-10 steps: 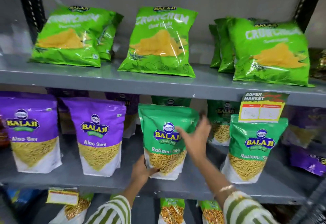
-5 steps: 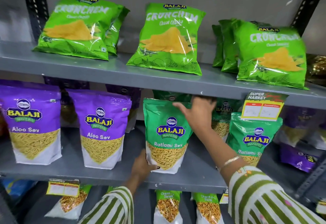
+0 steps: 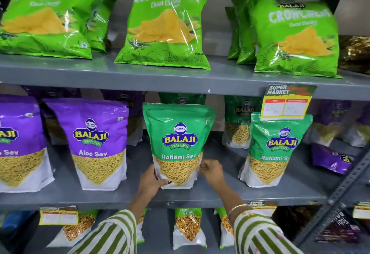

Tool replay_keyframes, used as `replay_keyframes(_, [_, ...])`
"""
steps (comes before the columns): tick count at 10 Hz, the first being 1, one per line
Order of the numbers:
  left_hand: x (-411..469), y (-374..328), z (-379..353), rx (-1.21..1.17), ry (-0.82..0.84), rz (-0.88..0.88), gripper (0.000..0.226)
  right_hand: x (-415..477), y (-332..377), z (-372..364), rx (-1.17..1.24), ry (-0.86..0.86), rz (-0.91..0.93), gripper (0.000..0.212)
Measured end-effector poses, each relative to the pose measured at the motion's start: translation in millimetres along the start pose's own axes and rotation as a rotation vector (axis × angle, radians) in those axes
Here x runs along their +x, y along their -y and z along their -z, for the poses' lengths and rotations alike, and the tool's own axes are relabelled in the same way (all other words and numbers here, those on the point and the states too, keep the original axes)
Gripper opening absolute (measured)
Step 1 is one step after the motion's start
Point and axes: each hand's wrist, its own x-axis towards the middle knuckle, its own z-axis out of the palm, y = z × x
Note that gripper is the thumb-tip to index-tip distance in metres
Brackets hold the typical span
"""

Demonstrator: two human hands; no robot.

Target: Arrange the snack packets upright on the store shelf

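A green Ratlami Sev packet (image 3: pixel 178 143) stands upright at the middle of the grey middle shelf (image 3: pixel 220 195). My left hand (image 3: pixel 150 180) grips its lower left corner. My right hand (image 3: pixel 212 170) pinches its lower right edge. A second green Ratlami Sev packet (image 3: pixel 275 149) stands upright to the right. Two purple Aloo Sev packets (image 3: pixel 96 141) stand upright to the left. More green and purple packets stand behind them in shadow. A purple packet (image 3: pixel 332 160) lies on its side at the far right.
Green Crunchem chip bags (image 3: pixel 166 25) lean back on the upper shelf. A yellow price tag (image 3: pixel 286 102) hangs from that shelf's edge. Chana Garam packets (image 3: pixel 188 227) stand on the bottom shelf. A perforated metal upright (image 3: pixel 344 189) runs along the right side.
My right hand came down from the packet's top right edge to its lower right side. My left hand stayed at the lower left corner. The view moved closer.
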Motion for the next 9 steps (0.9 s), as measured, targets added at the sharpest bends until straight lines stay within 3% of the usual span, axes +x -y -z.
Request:
replay_keyframes(1, [-2.8,-1.3,-1.1,-0.028,0.004,0.009,0.051,8.1,-11.0,8.3,-0.029,-0.056,-0.013,0.036])
replay_keyframes(2, [-3.3,-1.7,-1.3,-0.038,-0.006,0.012,0.049,11.5,-13.9,16.0,-0.013,-0.005,-0.013,0.034])
replay_keyframes(3, [-5.0,-6.6,-5.6,-0.017,-0.001,0.007,0.054,5.3,-12.8,15.9,0.216,0.308,-0.014,0.044])
replay_keyframes(4, [-6.3,-9.5,-11.4,-0.008,0.019,-0.008,0.056,1.5,-15.1,8.3,0.179,0.343,-0.013,0.071])
replay_keyframes(5, [-6.2,-11.6,-12.9,-0.015,0.032,0.001,0.055,-0.9,-18.8,-2.8,0.12,0.186,-0.014,0.075])
replay_keyframes(6, [-3.4,-10.6,-10.8,-0.014,0.038,0.014,0.054,-2.8,-16.3,-4.5,0.107,0.129,-0.029,0.064])
replay_keyframes(7, [-6.1,-10.3,-10.0,0.044,0.066,0.008,0.06,-5.4,-15.1,-1.8,0.105,0.183,-0.049,0.077])
replay_keyframes(8, [-15.4,-16.4,-6.9,0.117,0.07,-0.033,0.071,-13.2,-5.3,0.8,0.109,0.174,-0.023,0.105])
replay_keyframes(9, [-28.5,-27.5,11.4,0.27,-0.191,-0.226,0.086,-28.8,17.2,7.8,-0.071,-0.172,0.17,0.12])
